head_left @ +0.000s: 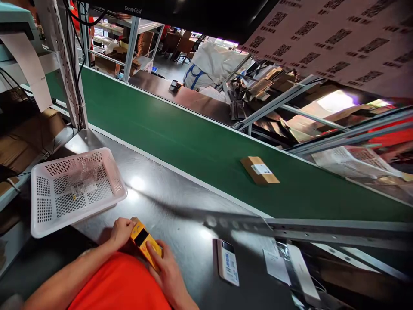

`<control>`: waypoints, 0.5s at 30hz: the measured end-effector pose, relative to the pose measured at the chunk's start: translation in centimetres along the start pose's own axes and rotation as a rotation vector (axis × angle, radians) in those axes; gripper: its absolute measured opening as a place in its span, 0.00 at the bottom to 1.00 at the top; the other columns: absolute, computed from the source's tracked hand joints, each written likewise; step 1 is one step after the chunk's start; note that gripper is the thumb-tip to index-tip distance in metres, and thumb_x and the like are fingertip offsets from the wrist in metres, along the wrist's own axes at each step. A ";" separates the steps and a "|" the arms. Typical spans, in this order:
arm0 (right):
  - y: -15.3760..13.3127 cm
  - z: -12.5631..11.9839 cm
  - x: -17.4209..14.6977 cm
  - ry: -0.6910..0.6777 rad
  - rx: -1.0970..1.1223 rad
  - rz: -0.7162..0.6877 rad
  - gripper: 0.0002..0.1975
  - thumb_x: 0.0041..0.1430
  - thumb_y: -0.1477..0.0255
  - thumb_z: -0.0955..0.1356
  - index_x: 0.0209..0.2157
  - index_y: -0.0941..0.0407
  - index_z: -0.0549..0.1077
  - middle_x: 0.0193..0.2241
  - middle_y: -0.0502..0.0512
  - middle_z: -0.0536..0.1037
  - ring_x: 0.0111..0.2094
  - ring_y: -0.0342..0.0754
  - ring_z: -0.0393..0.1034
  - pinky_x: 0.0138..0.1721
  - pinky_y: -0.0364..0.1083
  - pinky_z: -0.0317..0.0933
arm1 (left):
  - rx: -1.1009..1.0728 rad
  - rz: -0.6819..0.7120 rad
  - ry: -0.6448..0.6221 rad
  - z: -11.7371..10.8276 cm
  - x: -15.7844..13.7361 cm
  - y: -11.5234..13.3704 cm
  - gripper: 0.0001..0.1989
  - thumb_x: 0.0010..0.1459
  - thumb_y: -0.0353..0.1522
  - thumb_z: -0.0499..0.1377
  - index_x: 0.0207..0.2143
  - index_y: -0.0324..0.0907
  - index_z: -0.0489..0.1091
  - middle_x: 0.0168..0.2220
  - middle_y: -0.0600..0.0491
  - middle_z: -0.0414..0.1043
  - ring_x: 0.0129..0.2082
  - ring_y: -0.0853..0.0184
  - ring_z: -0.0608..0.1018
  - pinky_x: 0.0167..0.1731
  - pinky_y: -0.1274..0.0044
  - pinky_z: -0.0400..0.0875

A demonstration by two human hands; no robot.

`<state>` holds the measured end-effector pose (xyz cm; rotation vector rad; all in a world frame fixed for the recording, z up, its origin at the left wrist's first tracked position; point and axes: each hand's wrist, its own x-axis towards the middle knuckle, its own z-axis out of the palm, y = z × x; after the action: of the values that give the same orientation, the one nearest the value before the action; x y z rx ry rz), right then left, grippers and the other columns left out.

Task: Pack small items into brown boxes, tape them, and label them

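Observation:
A small yellow box [140, 238] with a dark panel on its face is held slanted near the table's front edge, close to my red-clothed body. My left hand [121, 233] is closed at the box's upper end, its fingertips at the corner. Around the lower right side wraps my right hand [166, 268], with the thumb lying on the face. Part of the underside is hidden by my hands. To the left of them stands a white plastic basket [121, 192] with clear plastic packaging [84, 183] inside.
A green conveyor belt [180, 142] runs diagonally behind the metal table [155, 189], carrying a labelled cardboard box [260, 170]. On the table's right lie a flat device with a printed face [228, 262] and a paper sheet [276, 265]. A metal post [71, 77] rises at left.

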<state>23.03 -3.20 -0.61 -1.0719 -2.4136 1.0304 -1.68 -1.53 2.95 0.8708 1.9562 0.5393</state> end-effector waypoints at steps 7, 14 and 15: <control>-3.2 -3.2 1.2 -0.244 -0.060 0.245 0.35 0.64 0.72 0.68 0.72 0.45 0.66 0.52 0.64 0.77 0.48 0.59 0.77 0.53 0.55 0.73 | 0.174 0.136 0.107 0.0 0.5 0.6 0.17 0.69 0.34 0.55 0.29 0.41 0.79 0.33 0.48 0.82 0.35 0.64 0.76 0.38 0.74 0.61; -3.8 -3.1 2.7 -0.314 -0.106 0.252 0.36 0.65 0.74 0.66 0.73 0.45 0.63 0.50 0.62 0.75 0.48 0.57 0.76 0.52 0.52 0.71 | 0.171 0.070 0.143 -0.5 1.9 -1.3 0.20 0.69 0.35 0.54 0.24 0.42 0.74 0.25 0.52 0.77 0.28 0.67 0.74 0.32 0.75 0.59; -3.9 -3.1 3.0 -0.317 -0.108 0.240 0.35 0.65 0.73 0.66 0.73 0.46 0.63 0.50 0.62 0.75 0.48 0.57 0.76 0.52 0.52 0.71 | 0.161 0.061 0.142 -0.6 2.1 -1.5 0.20 0.69 0.35 0.54 0.24 0.42 0.74 0.25 0.53 0.77 0.27 0.67 0.74 0.32 0.75 0.59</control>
<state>20.56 -1.27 4.30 -1.3518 -2.6616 1.2410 -3.48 -0.95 1.05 1.0196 2.1309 0.4957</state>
